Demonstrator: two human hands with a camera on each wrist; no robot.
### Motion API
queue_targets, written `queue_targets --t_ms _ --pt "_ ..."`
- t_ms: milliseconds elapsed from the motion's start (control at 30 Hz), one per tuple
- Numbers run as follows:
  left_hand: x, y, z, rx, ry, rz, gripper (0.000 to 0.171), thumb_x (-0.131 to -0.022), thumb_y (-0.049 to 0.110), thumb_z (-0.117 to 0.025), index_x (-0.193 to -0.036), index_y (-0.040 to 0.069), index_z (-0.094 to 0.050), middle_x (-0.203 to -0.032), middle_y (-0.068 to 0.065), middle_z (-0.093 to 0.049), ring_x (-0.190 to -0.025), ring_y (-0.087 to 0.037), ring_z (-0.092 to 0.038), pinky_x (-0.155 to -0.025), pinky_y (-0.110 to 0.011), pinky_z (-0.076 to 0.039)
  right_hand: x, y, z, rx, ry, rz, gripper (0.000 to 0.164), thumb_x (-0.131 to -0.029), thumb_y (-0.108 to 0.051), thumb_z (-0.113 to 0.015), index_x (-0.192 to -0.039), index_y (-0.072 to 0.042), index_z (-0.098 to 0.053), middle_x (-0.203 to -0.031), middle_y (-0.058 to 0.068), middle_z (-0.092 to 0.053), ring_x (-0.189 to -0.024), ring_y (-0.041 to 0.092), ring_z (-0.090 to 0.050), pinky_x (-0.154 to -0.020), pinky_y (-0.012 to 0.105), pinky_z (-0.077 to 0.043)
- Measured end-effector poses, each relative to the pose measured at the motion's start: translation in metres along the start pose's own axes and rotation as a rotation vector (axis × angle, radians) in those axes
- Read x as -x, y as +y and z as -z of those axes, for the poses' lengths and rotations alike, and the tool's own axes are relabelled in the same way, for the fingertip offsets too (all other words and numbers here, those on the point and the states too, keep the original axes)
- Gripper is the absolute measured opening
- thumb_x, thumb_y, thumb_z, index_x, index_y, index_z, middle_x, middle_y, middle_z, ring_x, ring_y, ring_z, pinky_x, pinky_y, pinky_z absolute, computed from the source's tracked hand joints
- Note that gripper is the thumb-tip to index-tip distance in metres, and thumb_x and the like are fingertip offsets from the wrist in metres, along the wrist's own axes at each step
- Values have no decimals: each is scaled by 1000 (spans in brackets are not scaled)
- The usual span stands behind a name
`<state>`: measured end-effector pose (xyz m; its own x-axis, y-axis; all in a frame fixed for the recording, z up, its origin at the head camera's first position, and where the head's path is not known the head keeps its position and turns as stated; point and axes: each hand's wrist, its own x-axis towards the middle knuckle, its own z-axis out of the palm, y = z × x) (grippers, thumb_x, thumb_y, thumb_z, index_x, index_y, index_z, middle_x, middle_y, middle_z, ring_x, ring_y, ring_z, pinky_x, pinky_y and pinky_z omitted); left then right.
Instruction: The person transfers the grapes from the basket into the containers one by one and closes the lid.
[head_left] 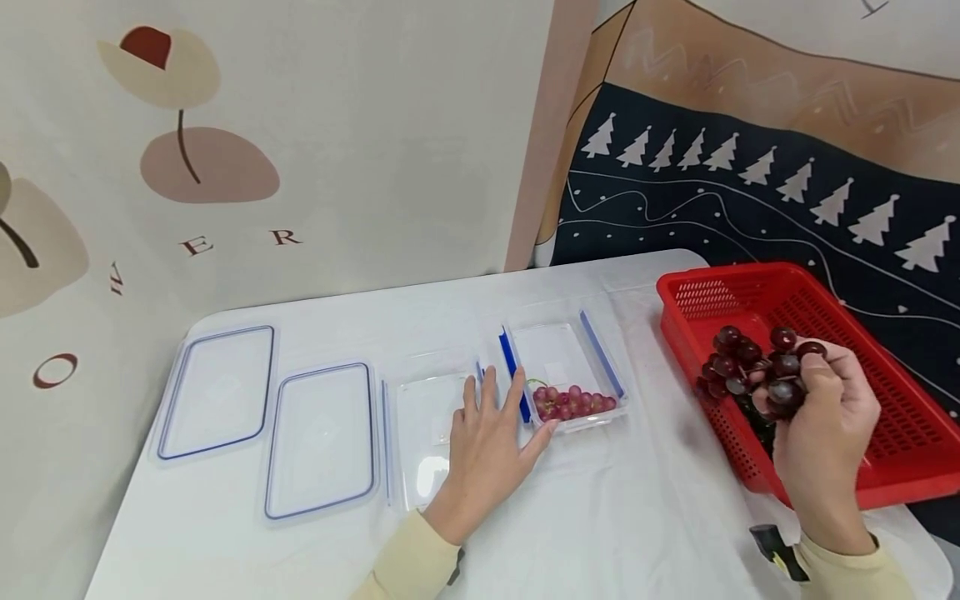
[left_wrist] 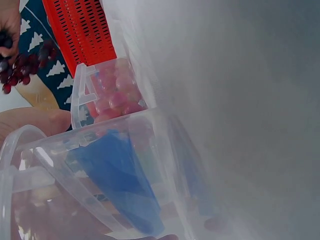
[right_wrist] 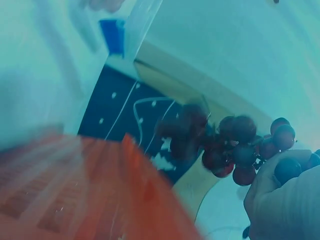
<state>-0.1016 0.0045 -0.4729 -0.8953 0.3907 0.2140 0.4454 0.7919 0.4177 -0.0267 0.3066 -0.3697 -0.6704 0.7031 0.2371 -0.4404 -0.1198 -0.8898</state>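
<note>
On your white cloth-covered table (head_left: 637, 517) there lie two rectangular clear plastic lids with blue borders (head_left: 322, 442), two transparent plastic boxes with blue flaps (head_left: 558, 358), and one red perforated plastic basket (head_left: 692, 354).

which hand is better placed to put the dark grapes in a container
Probably the right hand: it grips the dark grapes, while the left hand, by a clear container, holds none.

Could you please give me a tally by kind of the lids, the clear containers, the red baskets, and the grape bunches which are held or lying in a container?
Lids: 2
Clear containers: 2
Red basket: 1
Dark grape bunch: 1
Pink grape bunch: 1
Total: 7
</note>
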Motion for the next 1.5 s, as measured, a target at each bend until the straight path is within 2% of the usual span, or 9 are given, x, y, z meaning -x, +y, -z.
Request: queue_targets --t_ms 233,500,733,900,1033,1233,1500 --pt "-1 0 -1 16 -4 4 85 -103 66 -62 -168 14 -45 -166 -33 -39 -150 -64 -34 -105 -76 -46 6 15 -27 -23 -99 17 17 -113 -8 -53 -109 6 -63 -103 21 -62 -65 21 -66 -54 23 -58" --pt "0 0 -1 3 -4 8 85 -103 66 -62 -168 14 -45 -166 -33 -39 -149 -64 -34 -104 -76 -47 9 39 -50 102 -162 -23 20 -114 -10 -49 -110 0 -66 -88 16 -66 -63 17 -65 -52 22 -56" --pt "0 1 0 19 -7 7 85 -104 66 -61 -169 14 -44 -166 -34 -38 -150 -65 -33 -104 -77 -46 5 60 -61 235 -242 0 18 -114 -14 -51 -112 -7 -68 -84 11 -69 -59 13 -61 -53 20 -53" --pt "0 1 0 14 -2 1 85 -104 66 -61 -168 13 -45 -166 -34 -38 -149 -65 -34 -103 -77 -47 4 76 -63 282 -293 22 18 -114 -14 -52 -115 -4 -67 -85 10 -68 -62 13 -61 -53 21 -53" --pt "0 1 0 -1 3 -6 84 -104 66 -62 -168 13 -46 -165 -34 -39 -148 -65 -36 -102 -77 -48 4 86 -64 319 -316 31 19 -113 -12 -53 -116 3 -65 -84 9 -66 -64 12 -61 -52 21 -51" --pt "-1 2 1 -5 4 -9 84 -104 65 -62 -168 12 -45 -165 -34 -39 -148 -64 -36 -102 -76 -48 4 100 -65 491 -355 100 21 -111 -10 -56 -118 8 -64 -92 1 -59 -74 9 -55 -59 18 -48" --pt "1 2 1 -16 -6 6 84 -105 66 -60 -169 15 -44 -165 -33 -40 -148 -63 -37 -102 -74 -49 4 116 -75 704 -499 168 18 -108 -13 -62 -117 2 -67 -102 9 -64 -86 14 -57 -71 19 -47"
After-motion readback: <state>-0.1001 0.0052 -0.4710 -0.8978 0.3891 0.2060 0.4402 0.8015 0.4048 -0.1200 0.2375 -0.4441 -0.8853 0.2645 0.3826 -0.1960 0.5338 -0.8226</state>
